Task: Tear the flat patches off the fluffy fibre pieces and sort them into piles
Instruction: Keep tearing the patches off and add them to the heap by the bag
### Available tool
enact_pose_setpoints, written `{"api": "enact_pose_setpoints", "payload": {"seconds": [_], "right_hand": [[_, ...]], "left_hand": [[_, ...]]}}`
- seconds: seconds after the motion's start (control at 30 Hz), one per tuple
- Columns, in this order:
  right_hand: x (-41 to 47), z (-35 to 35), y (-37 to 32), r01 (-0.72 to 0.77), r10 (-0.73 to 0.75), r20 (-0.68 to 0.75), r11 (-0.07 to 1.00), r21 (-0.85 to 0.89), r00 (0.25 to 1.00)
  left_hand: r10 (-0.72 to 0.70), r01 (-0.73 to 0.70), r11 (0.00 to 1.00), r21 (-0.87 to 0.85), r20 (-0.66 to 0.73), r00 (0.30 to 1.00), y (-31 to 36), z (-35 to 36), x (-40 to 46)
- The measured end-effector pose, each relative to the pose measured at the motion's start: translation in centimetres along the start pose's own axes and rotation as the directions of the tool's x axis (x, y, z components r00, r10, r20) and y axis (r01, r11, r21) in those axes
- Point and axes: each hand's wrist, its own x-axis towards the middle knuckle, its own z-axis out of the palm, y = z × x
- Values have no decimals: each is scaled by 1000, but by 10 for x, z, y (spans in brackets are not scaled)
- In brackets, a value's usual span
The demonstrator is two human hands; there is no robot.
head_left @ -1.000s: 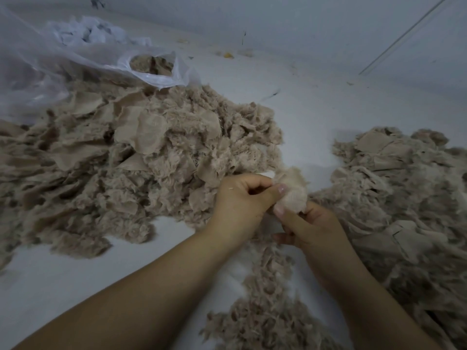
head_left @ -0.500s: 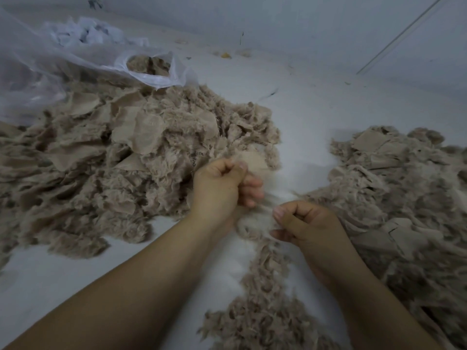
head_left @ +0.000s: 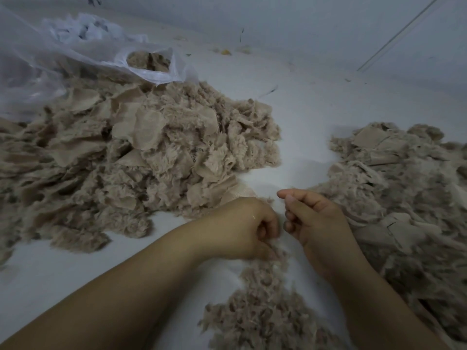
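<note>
Left hand [head_left: 246, 228] is curled, knuckles up, fingers down in fluff at the top of the near fluff pile [head_left: 265, 314]; whether fibre is gripped cannot be told. Right hand [head_left: 313, 218] is loosely curled just beside it, thumb and forefinger together, nothing seen held. Big unsorted pile [head_left: 131, 157] lies toward the far left of the white surface [head_left: 303, 107], patch pile [head_left: 404, 178] at the right edge. Plastic bag [head_left: 75, 54] is seen at the far left corner.

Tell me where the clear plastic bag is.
In the head view the clear plastic bag lies at the far left, behind the big left pile of fibre pieces, its opening showing more brown fibre inside.
</note>
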Motion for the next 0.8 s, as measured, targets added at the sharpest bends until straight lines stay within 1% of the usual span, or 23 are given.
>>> {"api": "enact_pose_setpoints", "payload": {"seconds": [0.03,0.07,0.1,0.13,0.17,0.2,0.23,0.27,0.3,0.37,0.43,0.5,0.53,0.6,0.7,0.8], "right_hand": [[0,0,0,4,-4,2,1000,-1,1000],[0,1,0,5,-5,2,1000,1,1000],[0,1,0,5,-5,1,1000,3,1000],[0,2,0,4,-4,-2,1000,9,1000],[0,3,-1,4,-4,-5,1000,16,1000],[0,3,-1,7,-7,0,1000,24,1000],[0,3,-2,16,-16,19,999,31,1000],[-1,3,-3,30,-32,58,999,28,998],[-2,3,-4,51,-51,115,999,8,992],[-4,3,-5,98,-78,199,991,-93,977],[-3,3,-3,130,-101,172,977,-167,980],[-1,1,-1,130,-108,125,975,-181,986],[-1,0,0,115,-96,107,976,-186,990],[2,-1,3,58,-51,57,989,-133,997],[5,0,2,-2,3,-11,1000,30,1000],[5,1,2,-7,8,-34,999,44,999]], "left_hand": [[17,-17,999,32,0,1000,0,0,0],[23,-23,999,23,-22,999,0,0,0],[7,-11,999,-49,-73,997,-1,1,0],[-47,21,979,-201,-124,991,-1,1,0],[-113,43,921,-388,-158,981,-1,0,-1],[-172,54,826,-562,-159,972,-1,-1,-1],[-202,42,725,-687,-154,967,1,-3,-1],[-213,15,640,-768,-159,964,2,-5,0],[-220,-19,566,-824,-173,960,3,-6,0],[-236,-56,477,-877,-189,953,4,-7,0],[-248,-64,440,-896,-190,950,5,-7,0],[-273,-71,407,-911,-195,942,6,-5,1],[-293,-70,407,-911,-202,934,5,-6,2],[-315,-44,467,-883,-213,925,1,-8,1],[-293,28,617,-787,-197,936,-4,-11,-2],[-234,33,800,-599,-260,937,-3,-9,-2]]}}
